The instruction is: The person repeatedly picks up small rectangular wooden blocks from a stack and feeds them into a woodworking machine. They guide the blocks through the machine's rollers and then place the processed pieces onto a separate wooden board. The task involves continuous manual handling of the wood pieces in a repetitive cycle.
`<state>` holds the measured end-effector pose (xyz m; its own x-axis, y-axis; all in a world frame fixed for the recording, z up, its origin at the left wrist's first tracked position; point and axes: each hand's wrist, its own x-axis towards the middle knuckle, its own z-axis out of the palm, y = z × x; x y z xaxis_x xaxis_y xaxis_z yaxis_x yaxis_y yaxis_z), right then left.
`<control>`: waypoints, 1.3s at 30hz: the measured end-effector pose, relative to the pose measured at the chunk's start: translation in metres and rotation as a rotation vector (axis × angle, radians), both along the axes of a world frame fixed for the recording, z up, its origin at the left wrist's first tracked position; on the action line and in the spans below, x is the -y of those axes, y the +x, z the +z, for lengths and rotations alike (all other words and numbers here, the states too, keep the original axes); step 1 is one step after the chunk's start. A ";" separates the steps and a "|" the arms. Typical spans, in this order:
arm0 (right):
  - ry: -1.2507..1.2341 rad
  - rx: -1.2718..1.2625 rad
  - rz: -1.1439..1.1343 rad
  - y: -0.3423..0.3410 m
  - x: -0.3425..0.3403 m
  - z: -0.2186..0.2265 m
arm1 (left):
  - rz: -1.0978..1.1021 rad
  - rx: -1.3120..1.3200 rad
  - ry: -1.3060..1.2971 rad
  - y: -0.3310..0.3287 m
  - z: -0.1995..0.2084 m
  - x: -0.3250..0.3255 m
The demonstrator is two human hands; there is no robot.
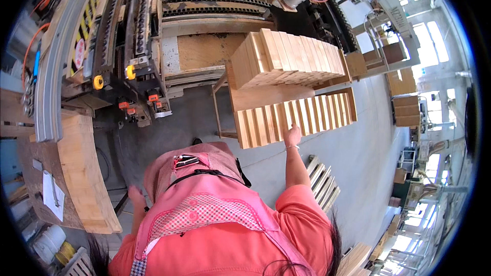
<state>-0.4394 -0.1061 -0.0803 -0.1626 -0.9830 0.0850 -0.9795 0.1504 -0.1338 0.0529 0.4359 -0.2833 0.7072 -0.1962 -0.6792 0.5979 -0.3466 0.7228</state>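
My right hand point(292, 136), with a light band at the wrist, is at the front row of wooden boards point(257, 125). Its fingers are closed at the near end of one board; the grip is partly hidden. These pale boards stand side by side on a wooden rack point(231, 83). Behind them, a taller stack of wooden blocks point(294, 53) fills the back of the same rack. My left hand point(136, 195) hangs low beside my pink apron point(204, 204), away from the boards. Its fingers are too unclear to read, and nothing shows in it.
A machine with chain tracks point(138, 30) and yellow knobs stands ahead on the left. On the left, a workbench point(43, 174) carries a paper sheet point(52, 194) and a long wooden panel point(84, 174). A slatted pallet point(323, 184) lies on the floor to the right.
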 end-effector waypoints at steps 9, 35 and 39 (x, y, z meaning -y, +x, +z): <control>-0.009 -0.162 -0.027 0.014 0.028 -0.013 | 0.253 -0.155 -0.002 0.004 0.101 0.189; -0.399 0.254 0.659 0.266 0.111 0.162 | -0.365 0.238 -0.647 0.111 0.276 0.412; -0.256 0.310 1.102 0.441 0.189 0.192 | -0.304 0.232 -0.663 0.124 0.285 0.446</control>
